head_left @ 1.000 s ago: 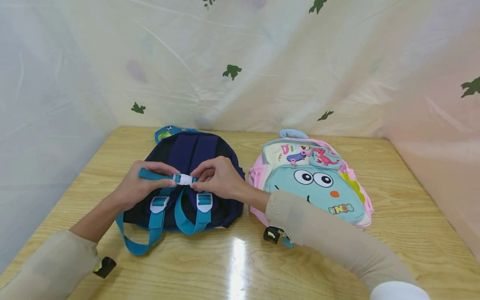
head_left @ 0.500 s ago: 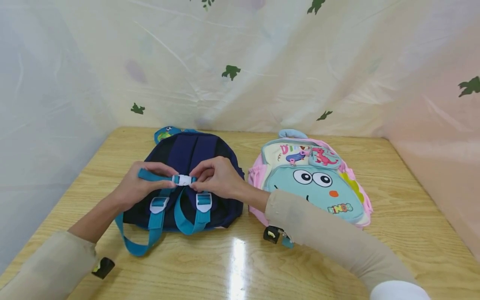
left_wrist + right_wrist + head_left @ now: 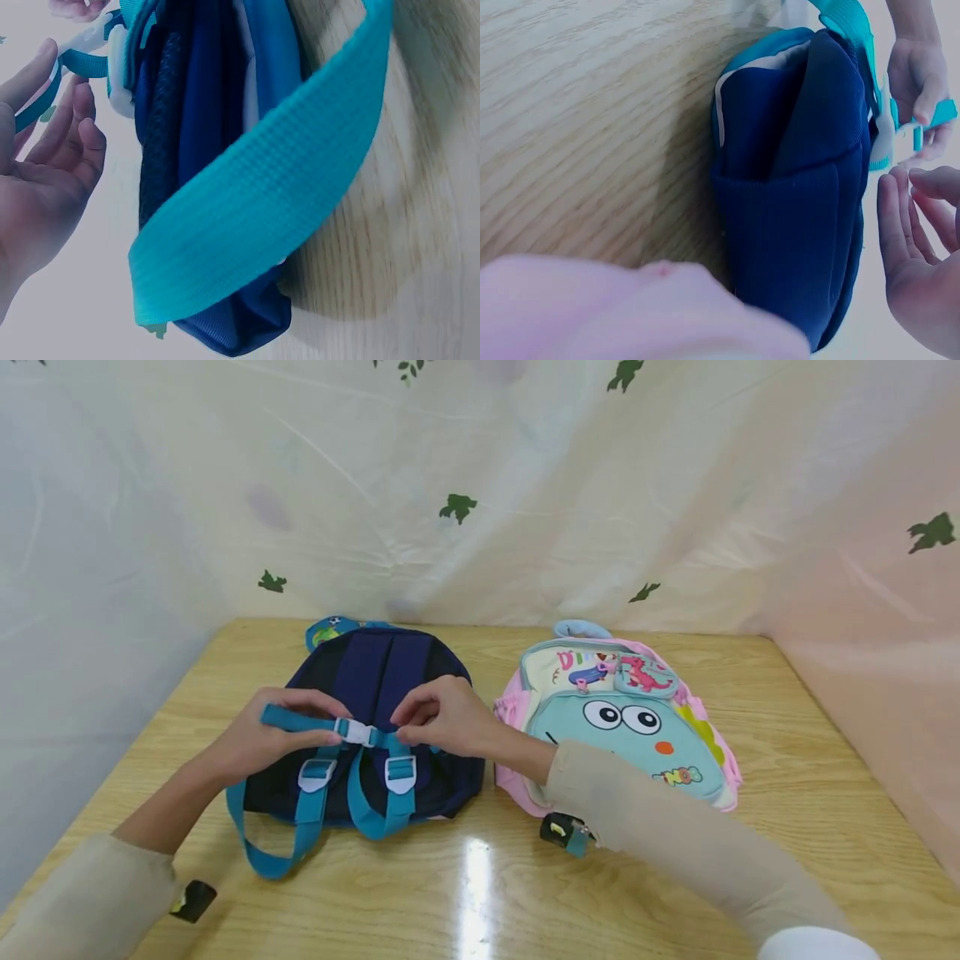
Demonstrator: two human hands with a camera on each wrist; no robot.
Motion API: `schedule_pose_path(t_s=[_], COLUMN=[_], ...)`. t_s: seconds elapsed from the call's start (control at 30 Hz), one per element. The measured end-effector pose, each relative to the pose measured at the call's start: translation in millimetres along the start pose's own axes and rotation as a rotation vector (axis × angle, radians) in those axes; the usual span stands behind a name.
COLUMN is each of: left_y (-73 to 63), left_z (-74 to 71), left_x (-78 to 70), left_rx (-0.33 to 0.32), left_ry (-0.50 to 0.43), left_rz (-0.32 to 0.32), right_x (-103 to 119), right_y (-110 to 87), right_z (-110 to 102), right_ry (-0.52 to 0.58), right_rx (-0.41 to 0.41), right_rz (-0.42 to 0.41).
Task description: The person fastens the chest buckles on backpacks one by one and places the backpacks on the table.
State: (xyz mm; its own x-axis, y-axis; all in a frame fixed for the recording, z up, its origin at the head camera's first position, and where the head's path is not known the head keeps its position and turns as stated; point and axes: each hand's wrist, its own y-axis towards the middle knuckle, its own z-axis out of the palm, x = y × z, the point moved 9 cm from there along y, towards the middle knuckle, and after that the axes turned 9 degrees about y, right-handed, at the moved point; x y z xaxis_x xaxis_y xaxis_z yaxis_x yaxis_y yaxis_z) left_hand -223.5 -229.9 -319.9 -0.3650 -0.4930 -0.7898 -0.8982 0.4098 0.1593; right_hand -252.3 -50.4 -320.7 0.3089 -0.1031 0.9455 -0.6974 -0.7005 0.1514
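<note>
A dark navy backpack (image 3: 405, 660) lies with its teal shoulder straps upward in the head view. A white side-release buckle (image 3: 356, 732), its halves joined, bridges the two straps. My left hand (image 3: 266, 735) pinches the buckle's left end, and a teal strap tail (image 3: 288, 718) sticks out past the thumb. On the buckle's other side, my right hand (image 3: 450, 714) hovers with bent fingers, its fingertips right by the teal webbing. The right wrist view shows those fingertips (image 3: 889, 187) beside the strap with nothing between them and the thumb.
A pink and mint dinosaur backpack (image 3: 630, 727) lies to the right, partly under the right forearm. White strap adjusters (image 3: 400, 774) sit below the buckle, and a teal strap loop (image 3: 273, 864) hangs over the wooden table (image 3: 360, 910). A patterned curtain (image 3: 525, 527) stands behind.
My right hand has come off the buckle and shifted slightly right. The buckle, still in my left hand, has moved a little left and down and now tilts.
</note>
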Motion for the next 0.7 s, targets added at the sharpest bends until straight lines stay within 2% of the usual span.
schedule_pose_path(t_s=[0.1,0.27,0.43,0.57,0.7], left_y=[-2.1,-5.2,-6.4,-0.4,10.9], left_z=[-4.6,-24.2,-40.7,-39.4,-25.2], left_x=[-5.7,-22.6,-35.0,-42.8,-51.6], left_rx=[-0.004,-0.079,-0.128,-0.126,-0.08], left_ry=[0.049,0.215,0.213,0.242,0.293], left_rz=[0.037,0.12,0.172,0.175,0.188], right_x=[-0.8,-4.6,-7.7,-7.9,-4.9], right_y=[-6.3,-20.0,-34.6,-44.0,-52.9], right_z=[-7.1,-20.6,-35.2,-48.8,-61.4], right_ry=[0.011,0.018,-0.011,-0.022,-0.052], right_rx=[0.002,-0.008,-0.02,-0.049,-0.077], right_rz=[0.011,0.053,0.085,0.093,0.077])
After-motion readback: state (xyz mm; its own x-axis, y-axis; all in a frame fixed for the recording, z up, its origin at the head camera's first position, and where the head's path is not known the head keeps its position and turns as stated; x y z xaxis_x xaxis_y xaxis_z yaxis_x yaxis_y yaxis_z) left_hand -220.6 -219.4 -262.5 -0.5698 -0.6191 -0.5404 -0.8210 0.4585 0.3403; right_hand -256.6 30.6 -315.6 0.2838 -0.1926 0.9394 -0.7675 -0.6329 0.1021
